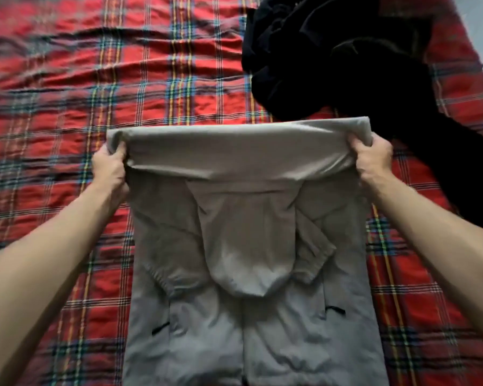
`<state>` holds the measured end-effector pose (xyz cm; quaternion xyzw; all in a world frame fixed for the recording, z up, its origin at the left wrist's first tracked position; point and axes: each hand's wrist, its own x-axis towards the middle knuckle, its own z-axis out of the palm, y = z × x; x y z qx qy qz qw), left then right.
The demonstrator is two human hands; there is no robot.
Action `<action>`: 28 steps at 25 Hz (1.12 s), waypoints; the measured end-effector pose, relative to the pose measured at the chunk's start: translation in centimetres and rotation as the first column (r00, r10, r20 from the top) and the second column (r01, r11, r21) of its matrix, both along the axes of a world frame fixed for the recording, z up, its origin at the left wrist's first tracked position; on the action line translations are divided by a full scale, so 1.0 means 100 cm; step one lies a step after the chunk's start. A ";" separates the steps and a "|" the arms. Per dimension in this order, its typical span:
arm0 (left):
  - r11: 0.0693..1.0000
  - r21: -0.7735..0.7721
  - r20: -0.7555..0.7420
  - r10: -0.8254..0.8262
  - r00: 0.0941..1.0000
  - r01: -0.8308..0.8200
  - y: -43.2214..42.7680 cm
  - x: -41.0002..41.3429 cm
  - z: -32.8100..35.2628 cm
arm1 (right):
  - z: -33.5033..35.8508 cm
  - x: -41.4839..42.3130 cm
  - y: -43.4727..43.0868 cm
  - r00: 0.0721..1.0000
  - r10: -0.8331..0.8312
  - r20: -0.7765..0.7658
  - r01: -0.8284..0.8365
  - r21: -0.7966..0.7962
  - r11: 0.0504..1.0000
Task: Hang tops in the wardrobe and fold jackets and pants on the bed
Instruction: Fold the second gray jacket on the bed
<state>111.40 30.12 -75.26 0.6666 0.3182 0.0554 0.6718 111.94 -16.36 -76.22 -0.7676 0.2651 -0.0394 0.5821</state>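
Head view: grey jacket (246,274) is lying flat on the red plaid bedspread (67,107), hood (243,246) folded down over its body, sleeves tucked in. Left hand (109,168) and right hand (374,160) are each gripping the far edge, fingers closed on fabric, lifting it into a fold. Black clothes pile (346,59) is sitting beyond, upper right, near the jacket.

left hand (109,169): fingers clenched | right hand (374,158): fingers clenched | arms outstretched
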 end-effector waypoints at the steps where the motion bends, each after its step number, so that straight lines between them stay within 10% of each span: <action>1: 0.999 0.025 0.037 -0.048 0.998 0.047 0.002 0.013 0.010 | 0.006 0.016 -0.001 1.000 0.018 0.004 -0.018 -0.013 1.000; 5: 0.944 0.258 0.004 -0.215 0.977 0.207 0.011 0.000 0.019 | 0.010 0.005 -0.005 0.984 0.147 -0.103 -0.153 -0.044 0.987; 15: 0.878 0.138 -0.579 -0.305 0.756 0.459 0.056 -0.282 -0.045 | -0.073 -0.286 -0.035 0.846 0.168 -0.507 -0.165 0.051 0.985; 20: 0.980 0.035 -0.607 0.175 0.775 -0.194 0.028 -0.308 -0.060 | -0.069 -0.321 -0.013 0.839 -0.169 -0.517 0.152 -0.075 0.986; 28: 0.985 0.171 -0.582 0.101 0.807 0.000 0.024 -0.317 -0.055 | -0.062 -0.331 0.001 0.864 -0.094 -0.495 0.083 -0.045 0.996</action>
